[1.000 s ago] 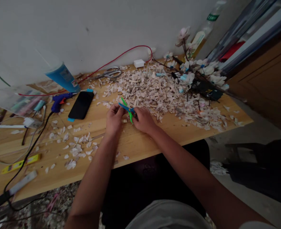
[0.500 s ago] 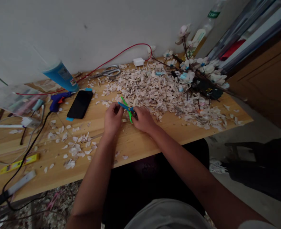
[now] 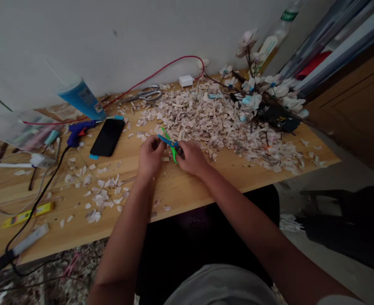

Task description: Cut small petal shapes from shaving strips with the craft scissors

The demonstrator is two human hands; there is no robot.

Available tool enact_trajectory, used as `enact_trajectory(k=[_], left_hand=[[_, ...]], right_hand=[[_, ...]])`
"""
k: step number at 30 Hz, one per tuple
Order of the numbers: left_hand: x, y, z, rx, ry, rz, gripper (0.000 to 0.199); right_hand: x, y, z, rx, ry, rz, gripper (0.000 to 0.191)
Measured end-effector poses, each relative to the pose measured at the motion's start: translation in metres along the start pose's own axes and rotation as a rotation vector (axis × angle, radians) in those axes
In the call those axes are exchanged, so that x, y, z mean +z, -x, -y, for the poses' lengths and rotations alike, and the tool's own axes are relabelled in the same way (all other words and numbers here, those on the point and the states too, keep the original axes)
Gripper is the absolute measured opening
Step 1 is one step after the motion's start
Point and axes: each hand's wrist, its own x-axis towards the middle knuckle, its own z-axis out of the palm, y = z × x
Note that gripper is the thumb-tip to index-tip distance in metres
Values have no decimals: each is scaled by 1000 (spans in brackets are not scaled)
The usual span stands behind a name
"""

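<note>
My right hand (image 3: 191,157) is closed around the handles of a pair of scissors (image 3: 173,145) with one blue and one bright green blade. The blades are spread apart and point to the left. Beside the blue blade's tip, my left hand (image 3: 150,154) has its thumb and fingers pinched together; whatever it may hold is hidden by the fingers. Just beyond both hands lies a heap of pale, dry petal-like pieces (image 3: 196,114) on the wooden table (image 3: 174,190).
Left of my hands are a phone (image 3: 108,136), a blue glue gun (image 3: 78,132), a blue tube (image 3: 84,99) and a yellow box (image 3: 28,214). Metal scissors (image 3: 150,93) lie behind. On the right stand flower branches (image 3: 253,99) and a bottle (image 3: 274,40).
The whole view has shifted slightly. My hands and the scissors keep nearly the same pose, with the blades still spread.
</note>
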Motion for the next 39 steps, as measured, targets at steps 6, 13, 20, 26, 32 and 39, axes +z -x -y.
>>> enact_trajectory(k=[6, 13, 20, 26, 32, 39], left_hand=[[-5, 0, -6, 51, -97, 24, 11], [8, 3, 3, -296, 453, 86, 25], [7, 2, 6, -241, 371, 24, 26], [-6, -4, 7, -145, 232, 55, 21], [-1, -2, 5, -295, 428, 59, 20], [8, 1, 6, -342, 502, 29, 21]], right_hand=[[0, 0, -1, 1, -6, 5, 12], [1, -1, -2, 15, 7, 23, 12], [1, 0, -2, 13, 11, 14, 13], [0, 0, -2, 8, -10, 23, 11], [2, -1, -4, 10, -8, 24, 12], [2, 0, -3, 15, -2, 17, 13]])
